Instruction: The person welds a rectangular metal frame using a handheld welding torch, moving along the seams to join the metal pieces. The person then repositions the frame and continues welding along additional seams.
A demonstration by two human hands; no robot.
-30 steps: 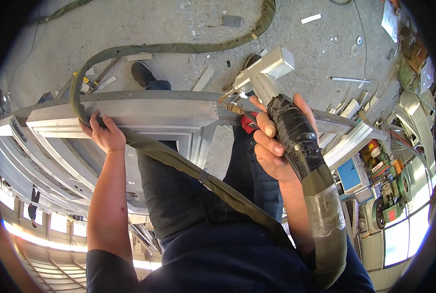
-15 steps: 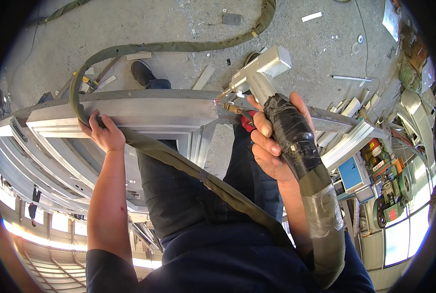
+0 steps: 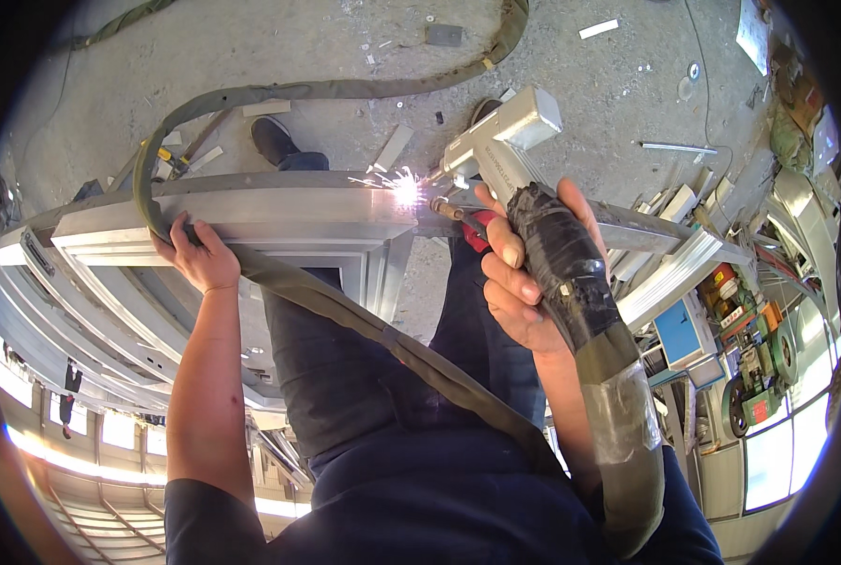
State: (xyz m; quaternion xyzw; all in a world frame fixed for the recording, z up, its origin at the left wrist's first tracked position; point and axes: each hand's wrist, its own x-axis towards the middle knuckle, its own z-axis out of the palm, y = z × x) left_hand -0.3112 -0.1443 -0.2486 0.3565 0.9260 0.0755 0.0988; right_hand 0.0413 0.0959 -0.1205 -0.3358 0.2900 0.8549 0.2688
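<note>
Welding gun (image 3: 510, 151), one, silver, block-shaped head, right of the middle; its tip stands at the right end of a silver metal frame (image 3: 279, 212), where a bright burst of sparks (image 3: 406, 190) shows, flying mostly left and far. Taped grip (image 3: 571, 259), black, wrinkled, forming the handle of the gun; an olive sleeve with a clear wrapping (image 3: 624, 405) continues from it toward the near edge. Right hand (image 3: 519, 273): fingers wrapped around the taped grip, holding the gun slanted, head to the far left. Brass-coloured nozzle (image 3: 448, 209), just near of the gun's tip, with a red item (image 3: 479, 231) beside it, partly hidden. Left hand (image 3: 202, 259): fingers bent over an olive hose (image 3: 345, 306) at the left part of the frame; whether they close fully round it cannot be told. Hose: looped on the floor (image 3: 345, 42) at the far side, passing the left hand, then slanting near and right across the person's lap. Grey beam (image 3: 627, 229), running right beyond the frame. Dark shoe (image 3: 272, 141), far of the frame. On the floor, far: dark grey plate (image 3: 444, 36), white strip (image 3: 599, 29), thin metal bar (image 3: 679, 149). At right: blue panel (image 3: 676, 333), near it a machine with green wheels (image 3: 754, 405).
</note>
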